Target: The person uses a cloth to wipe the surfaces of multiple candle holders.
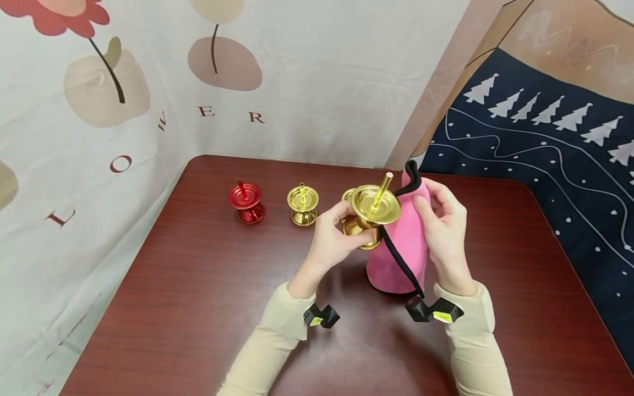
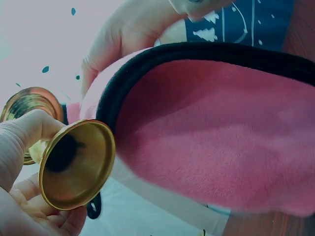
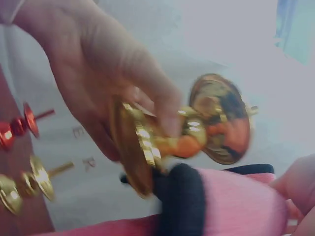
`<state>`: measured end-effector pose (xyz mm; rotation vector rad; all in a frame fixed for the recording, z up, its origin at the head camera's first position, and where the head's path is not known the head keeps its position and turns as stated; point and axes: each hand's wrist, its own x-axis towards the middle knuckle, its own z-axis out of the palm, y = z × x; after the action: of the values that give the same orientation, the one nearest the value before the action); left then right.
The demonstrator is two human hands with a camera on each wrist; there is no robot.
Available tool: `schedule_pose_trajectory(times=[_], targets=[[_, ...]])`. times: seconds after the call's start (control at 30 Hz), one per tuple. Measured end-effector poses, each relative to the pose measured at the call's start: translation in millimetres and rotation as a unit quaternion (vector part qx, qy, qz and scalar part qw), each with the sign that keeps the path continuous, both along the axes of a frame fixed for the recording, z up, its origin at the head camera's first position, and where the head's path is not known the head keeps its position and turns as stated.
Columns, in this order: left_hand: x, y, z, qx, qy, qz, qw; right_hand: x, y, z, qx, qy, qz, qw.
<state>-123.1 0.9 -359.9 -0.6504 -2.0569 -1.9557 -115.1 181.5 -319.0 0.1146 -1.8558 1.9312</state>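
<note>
My left hand grips a gold candlestick by its stem, thumb and fingers round it. Its dish and thin spike point up, tilted slightly right. Beside it, my right hand pinches the upper side of a pink cloth piece with black edging, which stands upright at the table. In the left wrist view, the candlestick's hollow base lies close against the black edge of the pink cloth. The right wrist view shows the base near that edging too; whether they touch I cannot tell.
A red candlestick and a smaller-looking gold candlestick stand on the brown table to the left. Part of another gold rim shows behind the held one. Printed cloths hang behind the table.
</note>
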Motion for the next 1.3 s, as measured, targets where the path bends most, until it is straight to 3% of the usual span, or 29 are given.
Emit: schedule_pose_trajectory(times=[0.1,0.2,0.27,0.37,0.43,0.53,0.6,0.67,0.77,0.9,1.0,1.2,1.3], targets=[[0.8,2,2.0,-0.001,-0.014,-0.012,0.9998,0.8,-5,-1.7,-0.115,-0.058,0.048,0.991],[-0.6,4,2.6,0.004,-0.019,-0.003,0.9998,3.7,-8,-3.5,-0.206,-0.101,0.119,0.966],[-1.7,5,2.7,0.019,-0.027,0.004,0.9994,6.9,-10,-5.4,-0.236,-0.114,0.169,0.95],[-2.3,5,3.9,0.047,-0.039,0.013,0.9981,13.3,-11,-8.2,-0.2,-0.107,0.224,0.948],[-2.0,5,5.1,0.054,-0.036,0.018,0.9977,16.8,-13,-9.5,-0.132,-0.088,0.233,0.959],[-0.8,4,7.7,0.056,-0.026,0.027,0.9978,20.4,-17,-9.8,-0.001,-0.044,0.206,0.978],[-0.4,5,8.6,0.06,-0.025,0.03,0.9975,22.4,-19,-9.5,0.093,-0.01,0.162,0.982],[-0.6,5,9.0,0.065,-0.027,0.035,0.9969,23.9,-21,-10.4,0.17,0.029,0.109,0.979],[-1.0,6,9.0,0.071,-0.028,0.04,0.9963,26.0,-25,-12.5,0.251,0.086,0.029,0.964],[-2.2,5,9.0,0.073,-0.018,0.059,0.9954,29.0,-28,-14.4,0.298,0.143,-0.013,0.944],[-4.8,4,7.9,0.081,-0.017,0.075,0.9937,29.8,-28,-14.2,0.307,0.148,-0.013,0.94],[-4.2,3,8.2,0.104,-0.062,0.061,0.9907,16.8,-20,-13.5,0.277,0.069,-0.057,0.957],[-3.2,5,9.0,0.103,-0.075,0.058,0.9901,10.1,-20,-12.5,0.261,0.034,-0.034,0.964]])
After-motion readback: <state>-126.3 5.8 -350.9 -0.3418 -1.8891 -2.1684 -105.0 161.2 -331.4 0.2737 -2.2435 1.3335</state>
